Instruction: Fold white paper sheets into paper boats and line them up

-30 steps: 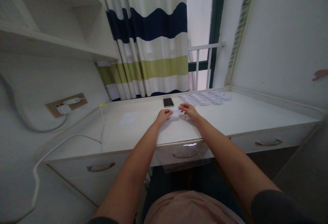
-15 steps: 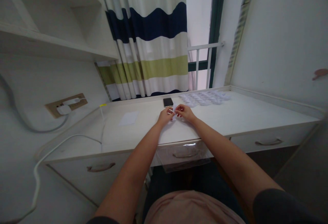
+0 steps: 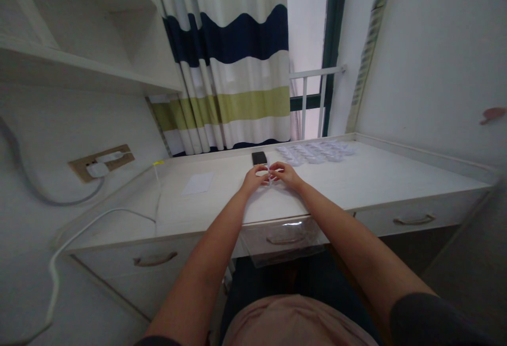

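My left hand (image 3: 253, 179) and right hand (image 3: 288, 175) both pinch a tiny white paper piece (image 3: 270, 176); I think it is light and bendy, best held softly by its edges.

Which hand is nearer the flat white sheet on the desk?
Left. The left hand lies right of the sheet; the right hand is farther right. Both pinch a small paper.

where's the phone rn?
Head view: the phone lies flat on the desk, just beyond the left hand and left of the spread of white paper pieces.
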### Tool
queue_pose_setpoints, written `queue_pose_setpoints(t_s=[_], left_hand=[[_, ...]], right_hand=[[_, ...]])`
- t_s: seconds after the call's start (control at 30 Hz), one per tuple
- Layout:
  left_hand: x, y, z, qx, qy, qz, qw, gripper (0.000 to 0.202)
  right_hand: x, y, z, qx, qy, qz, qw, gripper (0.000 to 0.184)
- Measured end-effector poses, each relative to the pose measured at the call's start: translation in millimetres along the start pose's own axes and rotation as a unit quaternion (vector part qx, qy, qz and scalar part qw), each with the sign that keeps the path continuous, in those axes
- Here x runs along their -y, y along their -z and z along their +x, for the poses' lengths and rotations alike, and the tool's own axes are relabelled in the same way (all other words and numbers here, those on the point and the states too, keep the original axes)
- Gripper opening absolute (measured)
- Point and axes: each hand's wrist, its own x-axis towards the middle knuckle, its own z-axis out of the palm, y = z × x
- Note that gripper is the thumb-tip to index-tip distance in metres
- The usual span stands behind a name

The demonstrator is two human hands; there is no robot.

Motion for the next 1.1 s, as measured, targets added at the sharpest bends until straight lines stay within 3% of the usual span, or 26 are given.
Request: queue_pose_setpoints(t_s=[0.5,0.83,1.1], left_hand=[[-0.2,1.0,-1.5,0.018,0.007,0.032,0.999,0.027],[-4.2,-0.3,-2.7,-0.009,0.031,0.027,0.999,0.027],[-4.9,-1.4,-2.7,-0.010,0.044,0.033,0.998,0.023]], right_hand=[[5.3,3.5,1.3,0.037,-0.039,-0.066,0.996,0.027],[3.7,1.6,1.4,0.062,-0.026,-0.065,0.996,0.029],[1.8,0.9,2.2,0.072,-0.024,-0.086,0.993,0.019]])
